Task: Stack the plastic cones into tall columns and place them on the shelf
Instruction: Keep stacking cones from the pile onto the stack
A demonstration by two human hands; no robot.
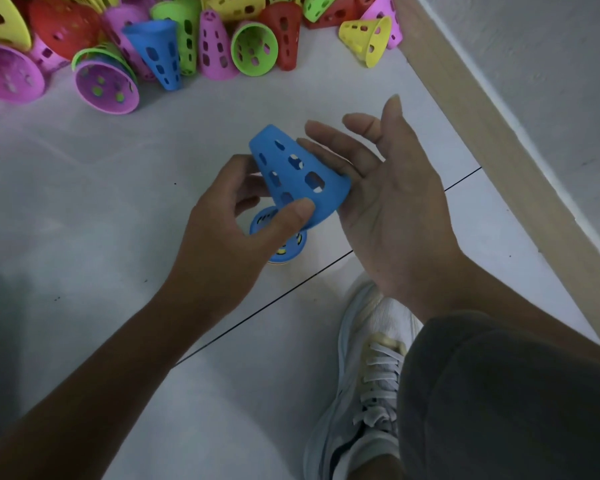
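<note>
Left hand (pixel 243 216): fingers and thumb curled round the cone (pixel 297 174), forearm bare.
Right hand (pixel 388 202): palm up, fingers straight, fingertips touching the cone's side.

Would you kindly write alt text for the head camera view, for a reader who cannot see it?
A left hand grips a blue cone beside the open right hand, above a blue stack on the white floor. Loose coloured cones lie beyond; a sneaker shows below.

Matt blue plastic cone (pixel 297 174), smooth glossy white floor tiles (pixel 118 188), mesh cloth sneaker (pixel 368 403), pale wood trim (pixel 492 140)
</note>
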